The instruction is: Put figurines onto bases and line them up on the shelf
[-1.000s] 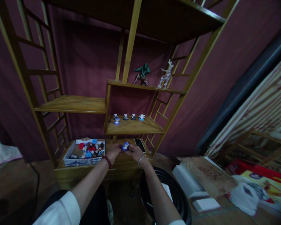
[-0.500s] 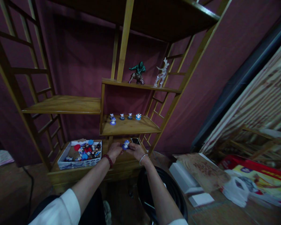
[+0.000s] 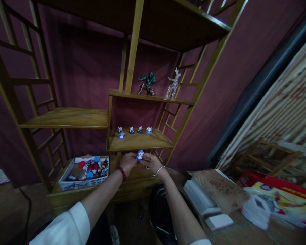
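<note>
Figurine-holding fingers are drawn in narrow: the left hand [image 3: 129, 162] and right hand [image 3: 153, 162] together grip a small purple-and-white figurine [image 3: 140, 155] with a purple base, upright, which shows just below the front edge of the brown wooden shelf [image 3: 150, 140]. Along that shelf's back edge stand three dark-based pale figurines [image 3: 131, 130] and, rightmost, a blue-based white figurine [image 3: 149, 130]; near its left edge, before the leftmost, stands a matching purple figurine [image 3: 121, 136]. Left of the hands, a white patterned open box [image 3: 84, 184] of jumbled small colourful figures [image 3: 93, 167] rests near the left end of the wooden lower ledge [image 3: 91, 193].
</note>
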Action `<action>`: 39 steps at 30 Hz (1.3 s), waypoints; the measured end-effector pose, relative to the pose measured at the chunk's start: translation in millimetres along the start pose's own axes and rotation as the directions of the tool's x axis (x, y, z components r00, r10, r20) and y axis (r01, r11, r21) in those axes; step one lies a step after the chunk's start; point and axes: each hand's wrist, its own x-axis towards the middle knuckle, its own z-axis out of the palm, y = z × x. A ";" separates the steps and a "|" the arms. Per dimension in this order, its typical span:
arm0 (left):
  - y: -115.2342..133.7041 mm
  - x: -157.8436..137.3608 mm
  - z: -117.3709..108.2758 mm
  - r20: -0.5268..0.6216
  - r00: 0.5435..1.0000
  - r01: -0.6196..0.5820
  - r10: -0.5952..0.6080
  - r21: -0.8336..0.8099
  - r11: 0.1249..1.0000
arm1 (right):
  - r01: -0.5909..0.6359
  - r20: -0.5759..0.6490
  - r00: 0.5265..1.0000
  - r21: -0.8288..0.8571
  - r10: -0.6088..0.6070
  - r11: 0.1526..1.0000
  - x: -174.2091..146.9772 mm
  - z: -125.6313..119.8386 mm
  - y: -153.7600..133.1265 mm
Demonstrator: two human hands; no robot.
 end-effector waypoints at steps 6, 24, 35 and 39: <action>9.4 3.3 4.0 -0.018 0.999 -0.029 0.030 0.025 0.999 | 0.013 0.008 1.000 0.026 -0.013 1.000 4.7 -5.0 -6.5; 9.6 35.6 2.8 -0.062 0.972 -0.210 0.228 0.208 0.955 | -0.004 -0.083 0.997 -0.036 0.001 0.999 33.8 -15.9 -14.2; 26.1 33.3 -2.5 -0.080 0.944 -0.247 0.321 0.474 0.845 | -0.047 -0.084 0.995 0.006 0.047 0.999 56.6 -18.0 -12.8; 31.5 30.3 -3.3 -0.088 0.931 -0.244 0.353 0.568 0.786 | -0.062 -0.110 0.992 0.039 0.066 0.997 66.2 -17.6 -11.8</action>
